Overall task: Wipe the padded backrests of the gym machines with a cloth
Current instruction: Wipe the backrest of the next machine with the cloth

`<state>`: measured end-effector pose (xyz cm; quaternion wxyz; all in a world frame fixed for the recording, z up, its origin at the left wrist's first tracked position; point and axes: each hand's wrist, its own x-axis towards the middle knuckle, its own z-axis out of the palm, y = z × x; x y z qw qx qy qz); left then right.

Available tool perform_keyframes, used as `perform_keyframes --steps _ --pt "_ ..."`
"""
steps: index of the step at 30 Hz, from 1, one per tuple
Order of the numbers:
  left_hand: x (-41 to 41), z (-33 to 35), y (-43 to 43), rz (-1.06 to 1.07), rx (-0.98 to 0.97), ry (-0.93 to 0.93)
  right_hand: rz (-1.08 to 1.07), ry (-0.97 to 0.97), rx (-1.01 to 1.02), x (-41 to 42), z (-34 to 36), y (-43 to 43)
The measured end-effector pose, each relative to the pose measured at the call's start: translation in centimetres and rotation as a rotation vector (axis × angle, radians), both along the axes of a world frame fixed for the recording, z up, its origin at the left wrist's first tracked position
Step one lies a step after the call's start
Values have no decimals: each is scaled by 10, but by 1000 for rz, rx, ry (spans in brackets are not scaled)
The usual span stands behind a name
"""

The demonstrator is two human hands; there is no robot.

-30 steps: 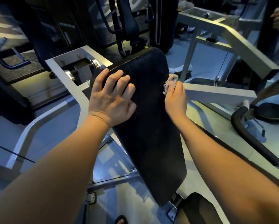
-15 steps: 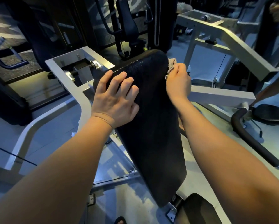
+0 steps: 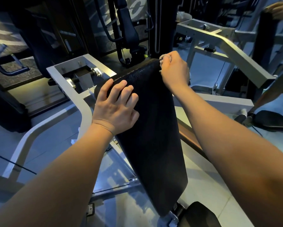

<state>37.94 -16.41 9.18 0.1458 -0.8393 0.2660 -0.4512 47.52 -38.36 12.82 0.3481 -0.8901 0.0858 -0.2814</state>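
Note:
A long black padded backrest [image 3: 151, 145] slopes up from the seat at the bottom toward the middle of the view. My left hand [image 3: 115, 108] rests on its upper left edge, fingers spread over the pad. My right hand [image 3: 174, 70] grips a small pale cloth [image 3: 162, 60] and holds it against the pad's top right corner. Most of the cloth is hidden under the fingers.
The machine's grey steel frame [image 3: 75, 89] runs along the left of the pad, with another frame arm [image 3: 232, 51] at the right. A black seat pad [image 3: 201, 215] sits at the bottom. Another black machine [image 3: 127, 30] stands behind. A padded handle [image 3: 271, 122] lies at the right.
My right hand has slid the cloth up the pad's right edge to the top corner. My left hand has stayed on the upper left edge.

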Motion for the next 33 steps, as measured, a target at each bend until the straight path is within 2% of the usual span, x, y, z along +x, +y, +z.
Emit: perform_keyframes --steps 5,7,11,14,16,19,23,25,28,33 --pt "1 0 0 1 -10 -3 104 -45 -118 -5 9 9" --pt "1 1 -1 -7 -13 -3 169 -66 -239 -12 14 11" --pt "0 1 -1 -9 -17 -5 381 -229 -487 -31 24 45" --pt "-1 2 -2 -3 -12 5 454 -196 -618 -28 34 35" --pt "-1 3 -2 5 -11 22 359 -95 -613 -13 39 11" --pt "-2 3 -2 22 -4 39 217 97 -489 10 40 -21" --pt "0 3 -1 22 11 31 349 32 -360 -2 52 3" --pt "0 3 -1 20 11 17 484 -12 -503 -15 59 39" --pt "-1 4 -2 11 -15 21 486 -80 -782 -29 65 79" --pt "-2 4 0 13 -2 31 442 0 -651 -10 62 54"
